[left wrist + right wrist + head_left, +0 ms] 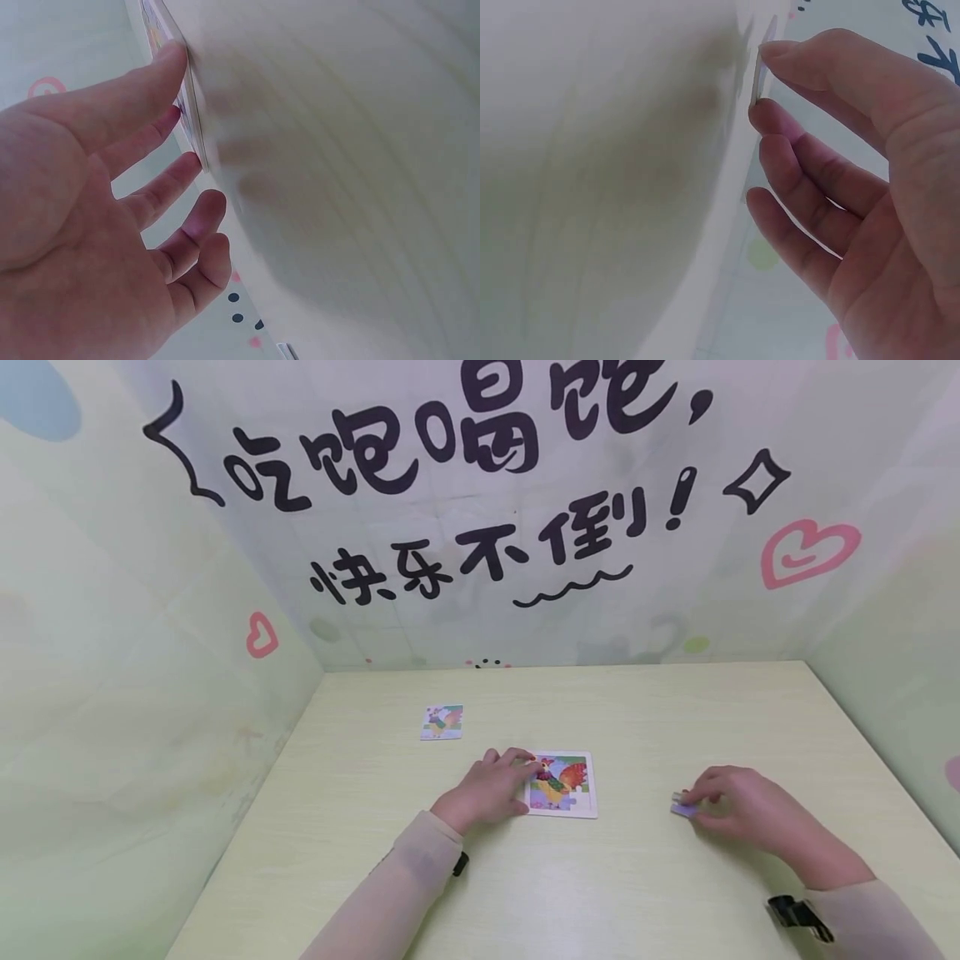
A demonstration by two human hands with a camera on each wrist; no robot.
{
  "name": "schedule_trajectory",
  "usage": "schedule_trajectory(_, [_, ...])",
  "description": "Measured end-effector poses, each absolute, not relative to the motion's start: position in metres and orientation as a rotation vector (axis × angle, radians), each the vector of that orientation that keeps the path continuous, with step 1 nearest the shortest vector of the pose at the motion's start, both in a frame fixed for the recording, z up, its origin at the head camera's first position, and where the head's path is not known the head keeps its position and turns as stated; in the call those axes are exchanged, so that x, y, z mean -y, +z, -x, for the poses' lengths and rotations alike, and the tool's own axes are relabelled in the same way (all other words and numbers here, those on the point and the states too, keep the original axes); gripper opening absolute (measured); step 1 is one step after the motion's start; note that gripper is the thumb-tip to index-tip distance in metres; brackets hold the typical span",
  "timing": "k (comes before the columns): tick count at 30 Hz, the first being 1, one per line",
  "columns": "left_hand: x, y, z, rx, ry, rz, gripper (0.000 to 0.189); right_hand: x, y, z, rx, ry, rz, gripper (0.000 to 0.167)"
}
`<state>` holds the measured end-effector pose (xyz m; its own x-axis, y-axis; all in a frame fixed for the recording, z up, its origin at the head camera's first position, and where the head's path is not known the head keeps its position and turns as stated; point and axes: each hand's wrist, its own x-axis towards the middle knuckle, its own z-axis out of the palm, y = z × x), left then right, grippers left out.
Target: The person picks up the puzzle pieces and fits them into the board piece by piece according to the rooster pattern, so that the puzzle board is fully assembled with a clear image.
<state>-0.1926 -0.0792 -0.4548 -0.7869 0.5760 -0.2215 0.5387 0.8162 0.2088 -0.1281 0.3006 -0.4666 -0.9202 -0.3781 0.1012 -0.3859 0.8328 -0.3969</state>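
A jigsaw puzzle point(583, 803) with a rooster picture and a white border lies flat near the middle of the table. Its lower right corner shows a pale patch without picture. My left hand point(491, 789) rests at the puzzle's left side, fingers spread, index finger over the picture. In the left wrist view, thumb and fingertips touch the puzzle's edge point(196, 127). Off to the right, my right hand point(750, 806) pinches a small lilac puzzle piece point(683, 811) between thumb and fingers. The right wrist view shows that puzzle piece point(760, 71) edge-on, its picture side hidden.
A small card point(442, 723) with a similar rooster picture lies behind and left of the puzzle. The pale wooden table point(525, 893) meets a printed cloth wall point(450, 635) at the back, with more cloth on both sides.
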Motion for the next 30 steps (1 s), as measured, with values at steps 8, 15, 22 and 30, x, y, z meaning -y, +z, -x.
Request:
schedule_trajectory(8, [0.082,-0.457,0.195,-2.730,0.185,-0.859,0.070,-0.283,-0.469,0.133,2.939,0.605,-0.705,0.022])
schedule_trajectory(15, [0.082,-0.459,0.195,-2.723,0.201,-0.871,0.071,-0.267,-0.470,0.135,2.863,0.614,-0.743,0.023])
schedule_trajectory(22, [0.080,-0.457,0.192,-2.718,0.221,-0.852,0.072,-0.249,-0.472,0.137,2.846,0.620,-0.772,0.023])
schedule_trajectory(30, [0.080,-0.456,0.192,-2.729,0.208,-0.861,0.072,-0.230,-0.472,0.140,2.827,0.583,-0.774,0.021])
